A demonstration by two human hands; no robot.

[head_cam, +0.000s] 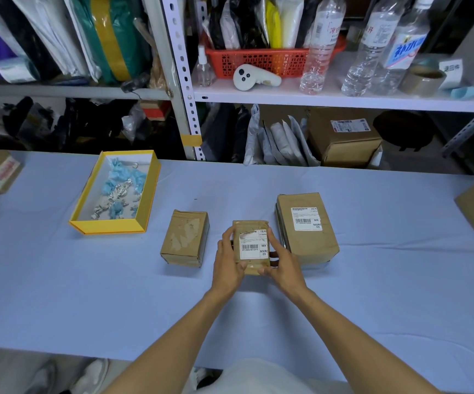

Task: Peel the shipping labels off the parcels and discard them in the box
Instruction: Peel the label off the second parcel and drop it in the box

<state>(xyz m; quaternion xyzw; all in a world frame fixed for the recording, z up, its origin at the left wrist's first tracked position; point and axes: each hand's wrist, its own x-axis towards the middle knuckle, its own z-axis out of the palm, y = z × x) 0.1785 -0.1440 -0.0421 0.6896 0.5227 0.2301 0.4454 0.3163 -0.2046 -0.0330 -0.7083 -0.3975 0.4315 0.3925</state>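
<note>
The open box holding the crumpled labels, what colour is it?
The box is yellow outside, white inside; the head view shows it.

Both arms are uncovered as far as the frame shows. The left forearm (pixel 178 331) and right forearm (pixel 349 331) are bare from the near edge up to the wrists. The left hand (pixel 228 261) and right hand (pixel 282 264) are bare too. A white garment (pixel 258 378) shows at near centre between the arms. It is plain fabric with soft folds, but I can't tell whether it's a shirt hem or shorts. A white shoe (pixel 95 372) is at near left, and I can't tell whether it's theirs.
</note>
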